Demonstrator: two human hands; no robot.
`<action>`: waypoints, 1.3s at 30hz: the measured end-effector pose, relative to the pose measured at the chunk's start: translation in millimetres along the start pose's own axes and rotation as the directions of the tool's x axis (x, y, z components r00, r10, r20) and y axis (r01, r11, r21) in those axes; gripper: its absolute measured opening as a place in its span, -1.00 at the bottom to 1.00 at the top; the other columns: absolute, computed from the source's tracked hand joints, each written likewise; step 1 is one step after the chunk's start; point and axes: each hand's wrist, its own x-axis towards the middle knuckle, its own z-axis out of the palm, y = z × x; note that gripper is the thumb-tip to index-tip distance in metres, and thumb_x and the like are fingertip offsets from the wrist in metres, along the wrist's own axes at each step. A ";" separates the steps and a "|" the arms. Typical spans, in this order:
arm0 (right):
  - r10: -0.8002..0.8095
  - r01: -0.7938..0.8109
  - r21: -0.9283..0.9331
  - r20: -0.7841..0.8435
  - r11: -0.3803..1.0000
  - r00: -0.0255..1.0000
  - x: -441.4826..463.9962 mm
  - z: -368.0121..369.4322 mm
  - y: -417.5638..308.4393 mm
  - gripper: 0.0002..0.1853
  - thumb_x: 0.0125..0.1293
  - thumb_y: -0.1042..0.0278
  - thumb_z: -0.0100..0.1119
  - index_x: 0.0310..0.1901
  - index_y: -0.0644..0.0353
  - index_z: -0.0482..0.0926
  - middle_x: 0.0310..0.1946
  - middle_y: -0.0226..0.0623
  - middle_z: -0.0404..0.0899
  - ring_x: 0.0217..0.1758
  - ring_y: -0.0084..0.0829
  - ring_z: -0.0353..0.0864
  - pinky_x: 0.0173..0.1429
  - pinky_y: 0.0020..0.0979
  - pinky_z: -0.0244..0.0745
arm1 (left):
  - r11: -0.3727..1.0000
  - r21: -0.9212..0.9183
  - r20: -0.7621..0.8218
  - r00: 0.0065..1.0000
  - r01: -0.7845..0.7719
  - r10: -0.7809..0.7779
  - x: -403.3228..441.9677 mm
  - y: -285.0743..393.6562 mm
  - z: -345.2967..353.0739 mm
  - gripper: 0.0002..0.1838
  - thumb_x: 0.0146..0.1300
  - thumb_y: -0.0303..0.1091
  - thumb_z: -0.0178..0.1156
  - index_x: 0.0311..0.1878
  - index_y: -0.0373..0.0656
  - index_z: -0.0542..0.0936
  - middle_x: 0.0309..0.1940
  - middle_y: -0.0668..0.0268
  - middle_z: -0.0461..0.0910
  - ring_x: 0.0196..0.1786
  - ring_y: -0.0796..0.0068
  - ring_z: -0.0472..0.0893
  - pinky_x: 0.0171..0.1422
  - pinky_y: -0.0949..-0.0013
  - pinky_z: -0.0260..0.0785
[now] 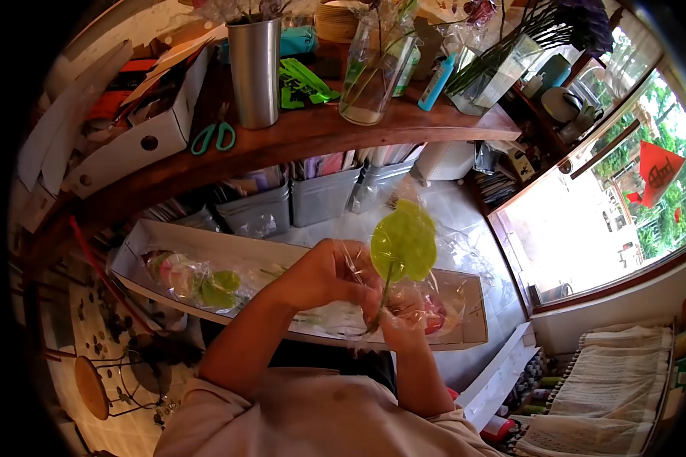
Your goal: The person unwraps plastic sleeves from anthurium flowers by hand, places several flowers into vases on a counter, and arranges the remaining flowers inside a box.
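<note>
A green, rounded flower (404, 242) on a thin stem, with clear plastic wrap around it, is held up in front of the chest. My left hand (334, 278) is closed at the plastic on the left side of the stem. My right hand (402, 320) has its fingers closed round the lower stem, just under the flower. Below both hands lies a long white cardboard box (465, 293), open at the top. Inside its left end is another green flower (220, 289) in clear plastic, and a red one (434, 314) shows beside my right hand.
On the wooden counter (305, 142) stand a metal vase (254, 72), glass vases with stems and teal scissors (213, 137). Grey bins (324, 196) sit under it. A stool (91, 387) is at lower left; a bright doorway is at right.
</note>
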 end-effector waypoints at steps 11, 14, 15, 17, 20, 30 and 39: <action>-0.027 0.031 0.323 -0.015 0.946 1.000 -3.2 0.6 27.4 -0.83 0.47 0.54 0.26 -0.34 0.27 0.70 -0.47 -0.35 0.63 -0.45 -0.56 0.57 -0.41 -0.49 0.39 | 0.948 -0.262 -0.249 0.962 -0.181 0.115 2.1 -25.2 24.4 -0.77 0.18 -0.78 0.40 -0.21 -0.30 0.58 -0.35 0.12 0.72 -0.44 0.34 0.72 -0.35 0.30 0.62; -0.087 0.045 0.424 0.081 0.904 0.993 0.0 -6.4 46.8 -0.82 0.46 0.62 0.20 -0.33 0.28 0.71 -0.39 -0.29 0.67 -0.39 -0.52 0.63 -0.37 -0.47 0.45 | 0.943 -0.261 -0.389 0.917 -0.204 0.090 2.0 -33.5 31.6 -0.75 0.18 -0.77 0.41 -0.18 -0.27 0.58 -0.37 0.17 0.69 -0.46 0.39 0.68 -0.35 0.34 0.59; -0.035 0.013 0.390 0.048 0.921 0.998 -1.5 -3.5 52.5 -0.80 0.45 0.62 0.17 -0.36 0.28 0.69 -0.42 -0.32 0.65 -0.44 -0.53 0.60 -0.40 -0.48 0.42 | 0.930 -0.291 -0.408 0.909 -0.223 0.090 2.2 -36.1 33.3 -0.75 0.18 -0.77 0.40 -0.17 -0.26 0.58 -0.35 0.18 0.70 -0.43 0.40 0.69 -0.33 0.35 0.59; 0.069 -0.058 0.327 -0.022 0.943 0.997 -5.4 8.7 65.2 -0.75 0.45 0.63 0.11 -0.42 0.28 0.66 -0.47 -0.38 0.62 -0.52 -0.57 0.52 -0.46 -0.50 0.37 | 0.901 -0.347 -0.446 0.891 -0.259 0.084 2.3 -41.1 34.4 -0.74 0.19 -0.76 0.38 -0.14 -0.25 0.59 -0.30 0.20 0.71 -0.38 0.43 0.70 -0.29 0.37 0.60; 0.061 -0.019 0.535 -0.060 0.845 0.996 -4.7 18.0 60.3 -0.79 0.48 0.55 0.21 -0.39 0.25 0.66 -0.46 -0.39 0.61 -0.48 -0.60 0.51 -0.42 -0.52 0.36 | 0.953 -0.120 -0.351 0.910 -0.278 0.221 2.6 -48.7 26.8 -0.68 0.18 -0.76 0.36 0.00 -0.31 0.61 -0.24 0.24 0.72 -0.28 0.44 0.74 -0.22 0.35 0.64; 0.073 -0.020 0.274 -0.187 0.962 0.980 -4.4 -0.7 63.4 -0.76 0.45 0.29 0.44 -0.38 0.17 0.66 -0.53 -0.55 0.56 -0.52 -0.70 0.42 -0.45 -0.52 0.25 | 0.910 0.415 -0.280 0.953 0.015 0.112 -25.2 -0.7 12.6 -0.68 0.29 -0.59 0.44 0.08 -0.35 0.63 -0.16 0.28 0.75 -0.11 0.60 0.72 0.04 0.45 0.60; 0.260 -0.228 0.162 -0.210 0.960 0.943 -3.1 13.8 19.5 -0.78 0.46 0.34 0.41 -0.36 0.19 0.66 -0.56 -0.49 0.55 -0.60 -0.64 0.43 -0.53 -0.49 0.25 | 0.778 0.623 -0.490 0.736 -0.079 0.467 -28.6 -31.0 20.7 -0.78 0.23 -0.54 0.45 -0.06 -0.27 0.68 -0.14 0.26 0.71 -0.15 0.40 0.71 -0.03 0.34 0.59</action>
